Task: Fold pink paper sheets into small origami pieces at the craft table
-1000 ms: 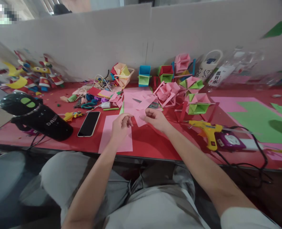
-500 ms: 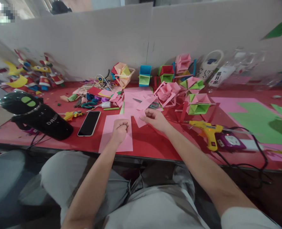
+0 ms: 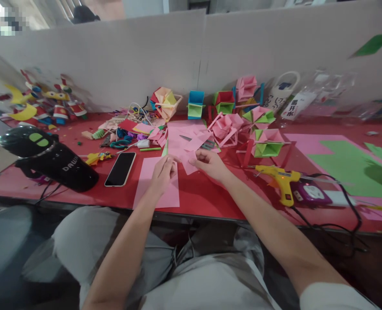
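My right hand (image 3: 210,165) pinches a small piece of pink paper (image 3: 189,162) between thumb and fingers, above the red table. Just left of it, my left hand (image 3: 164,173) is closed, its index finger reaching towards the paper's edge. Whatever lies in its curled fingers, if anything, is hidden. Beneath the left hand is a larger pink sheet (image 3: 142,186) near the table's front edge. Behind the hands, more pink paper (image 3: 178,128) partly covers a pair of scissors (image 3: 185,138).
A phone (image 3: 120,169) and a black tumbler (image 3: 62,165) stand to the left. On the right are a yellow glue gun (image 3: 284,183), a power strip (image 3: 312,194) and green paper (image 3: 355,165). Folded paper models (image 3: 226,127) line the back, beside craft scraps (image 3: 129,125).
My left hand has turned, its index finger now stretched towards the small pink paper instead of curled in a fist. The right hand keeps its pinch on the paper.
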The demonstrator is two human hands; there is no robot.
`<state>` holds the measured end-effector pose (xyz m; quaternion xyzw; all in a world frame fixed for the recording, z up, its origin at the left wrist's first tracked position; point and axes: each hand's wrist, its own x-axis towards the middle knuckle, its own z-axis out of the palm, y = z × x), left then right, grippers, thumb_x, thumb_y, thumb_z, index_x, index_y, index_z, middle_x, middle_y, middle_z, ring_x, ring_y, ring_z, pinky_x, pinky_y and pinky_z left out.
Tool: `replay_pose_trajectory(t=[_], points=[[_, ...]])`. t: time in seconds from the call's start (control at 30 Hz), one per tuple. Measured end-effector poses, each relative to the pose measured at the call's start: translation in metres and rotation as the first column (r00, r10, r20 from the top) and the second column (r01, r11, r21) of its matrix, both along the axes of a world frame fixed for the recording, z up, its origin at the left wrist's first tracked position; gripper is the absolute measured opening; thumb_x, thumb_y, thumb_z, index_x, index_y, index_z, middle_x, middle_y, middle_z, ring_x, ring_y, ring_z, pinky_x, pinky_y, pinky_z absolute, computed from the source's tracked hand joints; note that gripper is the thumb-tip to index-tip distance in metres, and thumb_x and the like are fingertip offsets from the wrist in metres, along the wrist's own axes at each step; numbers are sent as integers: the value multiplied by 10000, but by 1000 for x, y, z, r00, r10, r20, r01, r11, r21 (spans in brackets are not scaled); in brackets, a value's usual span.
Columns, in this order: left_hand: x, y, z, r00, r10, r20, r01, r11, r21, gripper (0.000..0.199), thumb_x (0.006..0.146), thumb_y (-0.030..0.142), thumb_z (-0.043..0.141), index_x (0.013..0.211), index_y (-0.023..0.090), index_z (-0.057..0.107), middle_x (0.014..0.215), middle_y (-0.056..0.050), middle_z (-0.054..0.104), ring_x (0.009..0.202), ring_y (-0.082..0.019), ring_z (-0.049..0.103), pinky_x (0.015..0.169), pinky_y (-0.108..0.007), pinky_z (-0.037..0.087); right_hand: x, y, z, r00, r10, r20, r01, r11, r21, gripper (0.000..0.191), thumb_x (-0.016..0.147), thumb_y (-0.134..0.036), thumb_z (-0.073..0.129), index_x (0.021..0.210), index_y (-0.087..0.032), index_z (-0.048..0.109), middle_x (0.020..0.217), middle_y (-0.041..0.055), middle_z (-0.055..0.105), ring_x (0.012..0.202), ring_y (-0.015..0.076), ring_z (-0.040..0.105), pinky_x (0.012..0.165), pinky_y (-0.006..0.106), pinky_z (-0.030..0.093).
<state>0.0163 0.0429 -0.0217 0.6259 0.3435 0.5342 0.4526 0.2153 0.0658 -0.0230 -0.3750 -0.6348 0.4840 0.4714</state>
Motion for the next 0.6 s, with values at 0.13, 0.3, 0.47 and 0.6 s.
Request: replay_pose_trajectory(t=[0.13, 0.3, 0.47, 0.6], points=[[-2, -1, -1, 967, 183, -180, -167, 981, 97, 386, 1014, 465, 354, 777, 197, 497, 586, 40, 414, 514, -95, 390, 507, -242, 289, 1, 1, 0, 999, -18, -32, 18, 1000, 6, 296, 735, -430, 774, 856, -189, 653, 803, 13, 681, 703, 140, 595, 679, 278, 473], [-4, 2, -5, 927, 248, -280, -206, 963, 172, 301, 1028, 359, 331, 894, 203, 551, 651, 21, 498, 567, -107, 477, 562, -239, 373, 1, 0, 0, 1000, -25, -11, 25, 1000, 3, 291, 744, -424, 769, 863, -184, 655, 803, 13, 678, 697, 137, 586, 672, 275, 466], [-7, 8, -9, 929, 245, -277, -145, 931, 336, 383, 865, 51, 372, 1121, 205, 612, 1021, -62, 647, 842, -146, 622, 765, -288, 496, 1, 0, -1, 1000, -6, -14, 6, 1000, 0, 295, 730, -407, 790, 873, -188, 654, 846, 19, 693, 730, 145, 605, 703, 285, 479], [-7, 5, -5, 918, 305, -255, -218, 923, 317, 336, 784, 3, 378, 840, 192, 650, 857, -36, 666, 856, -162, 627, 802, -304, 500, 1, -1, 1, 1000, 9, -13, -9, 1000, 9, 290, 738, -417, 785, 854, -195, 639, 820, 6, 680, 718, 141, 597, 705, 284, 485]])
